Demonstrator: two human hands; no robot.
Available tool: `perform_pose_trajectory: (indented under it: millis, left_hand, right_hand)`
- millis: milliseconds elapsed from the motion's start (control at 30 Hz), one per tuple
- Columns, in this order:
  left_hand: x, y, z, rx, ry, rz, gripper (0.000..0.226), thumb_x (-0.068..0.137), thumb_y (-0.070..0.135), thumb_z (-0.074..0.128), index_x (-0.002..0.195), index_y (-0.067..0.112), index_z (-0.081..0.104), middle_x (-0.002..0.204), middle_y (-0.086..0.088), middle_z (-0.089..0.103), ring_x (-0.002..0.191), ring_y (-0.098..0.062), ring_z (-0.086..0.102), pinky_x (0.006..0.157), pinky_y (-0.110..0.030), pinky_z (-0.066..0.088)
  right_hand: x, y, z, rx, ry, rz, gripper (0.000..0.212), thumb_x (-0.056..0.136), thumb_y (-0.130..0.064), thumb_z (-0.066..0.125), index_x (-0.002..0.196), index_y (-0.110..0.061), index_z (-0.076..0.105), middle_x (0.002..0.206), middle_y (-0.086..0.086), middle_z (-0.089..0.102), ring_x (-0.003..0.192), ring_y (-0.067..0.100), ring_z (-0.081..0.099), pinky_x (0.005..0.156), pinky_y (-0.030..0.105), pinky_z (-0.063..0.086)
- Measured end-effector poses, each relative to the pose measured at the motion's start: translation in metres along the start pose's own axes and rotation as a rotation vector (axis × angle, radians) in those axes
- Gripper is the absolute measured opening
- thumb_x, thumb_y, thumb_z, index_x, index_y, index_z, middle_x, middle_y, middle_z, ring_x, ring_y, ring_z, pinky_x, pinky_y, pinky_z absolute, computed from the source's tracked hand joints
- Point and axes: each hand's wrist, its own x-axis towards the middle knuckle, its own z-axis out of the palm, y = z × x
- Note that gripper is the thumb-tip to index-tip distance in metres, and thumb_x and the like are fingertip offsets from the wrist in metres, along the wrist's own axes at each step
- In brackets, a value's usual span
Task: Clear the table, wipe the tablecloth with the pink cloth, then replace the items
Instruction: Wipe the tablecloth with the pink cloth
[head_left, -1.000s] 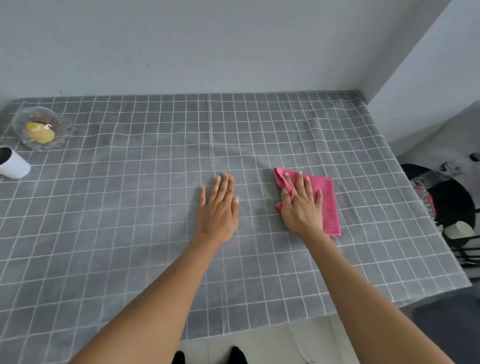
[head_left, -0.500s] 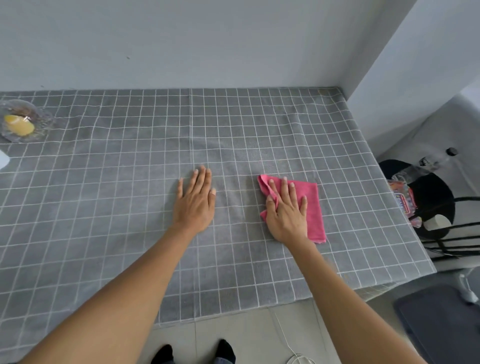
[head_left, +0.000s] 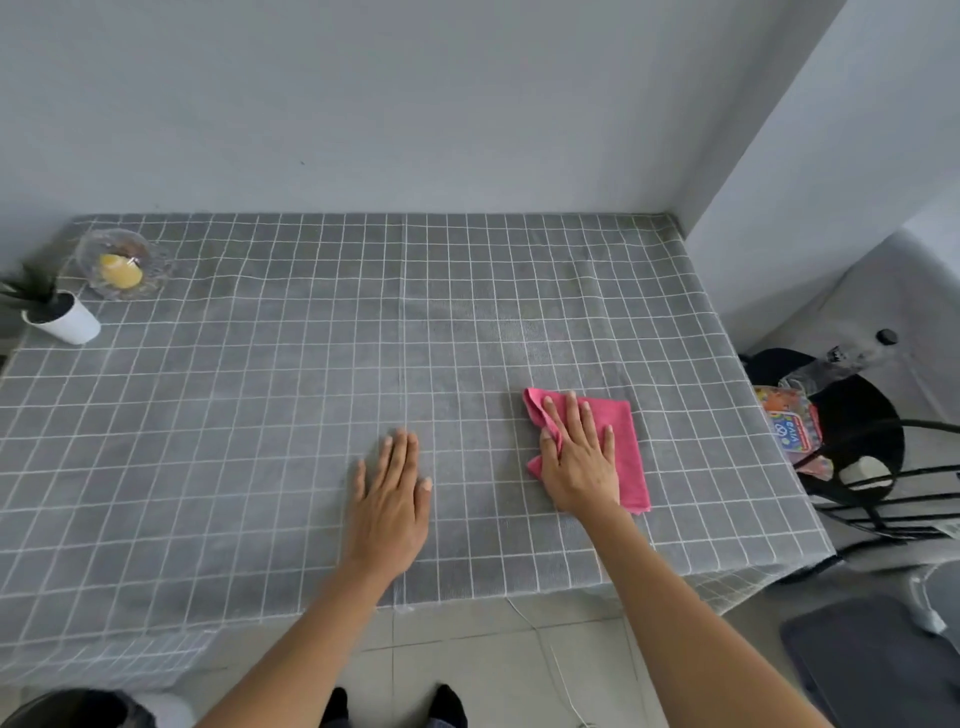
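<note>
A grey tablecloth (head_left: 260, 441) with a white grid covers the table. The folded pink cloth (head_left: 631, 457) lies on it right of centre, near the front edge. My right hand (head_left: 579, 457) presses flat on the cloth's left half, with its thumb tucked at the cloth's rumpled left edge. My left hand (head_left: 392, 499) rests palm down on the bare tablecloth a hand's width to the left and holds nothing. At the far left stand a glass dish with a yellow candle (head_left: 120, 265) and a small plant in a white pot (head_left: 65, 319).
Walls close the table at the back and the far right corner. A black chair (head_left: 852, 431) at the right holds a colourful packet (head_left: 792, 431) and a clear bottle (head_left: 857, 353). A dark mat (head_left: 872, 670) lies on the floor beside my feet.
Both hands and the pink cloth have slid toward the table's near edge. My view has pulled back, and the potted plant is in sight again at the left.
</note>
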Motion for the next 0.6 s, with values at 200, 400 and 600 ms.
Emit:
perform_pose_trajectory:
  millis: [200,400,600]
  left_hand:
    - [-0.008,0.024,-0.004,-0.045,-0.081,-0.008,0.056,0.103,0.036,0.013,0.145,0.017,-0.018,0.156,-0.001,-0.023,0.142,-0.016,-0.025,0.118,-0.045,-0.011]
    - [-0.014,0.045,-0.009,0.007,-0.212,0.024,0.061,0.103,0.037,0.017,0.149,0.015,-0.015,0.158,-0.002,-0.021,0.146,-0.018,-0.019,0.117,-0.047,-0.008]
    - [-0.018,0.067,-0.019,-0.016,-0.372,0.112,0.066,0.102,0.034,0.028,0.150,0.012,-0.013,0.158,-0.004,-0.022,0.146,-0.020,-0.018,0.119,-0.048,-0.001]
  right_hand:
    - [-0.018,-0.010,0.004,-0.027,-0.087,-0.047,0.061,0.099,-0.054,0.016,0.148,-0.037,-0.016,0.157,-0.005,-0.024,0.144,0.014,-0.024,0.116,0.047,-0.018]
    - [-0.040,0.001,-0.004,0.014,-0.079,-0.027,0.084,0.085,-0.079,0.017,0.151,-0.036,-0.011,0.156,-0.005,-0.024,0.145,0.016,-0.023,0.112,0.043,-0.019]
    - [-0.082,0.043,-0.008,-0.045,-0.116,-0.018,0.077,0.092,-0.063,0.036,0.151,-0.038,-0.007,0.159,-0.004,-0.020,0.145,0.018,-0.022,0.116,0.048,-0.011]
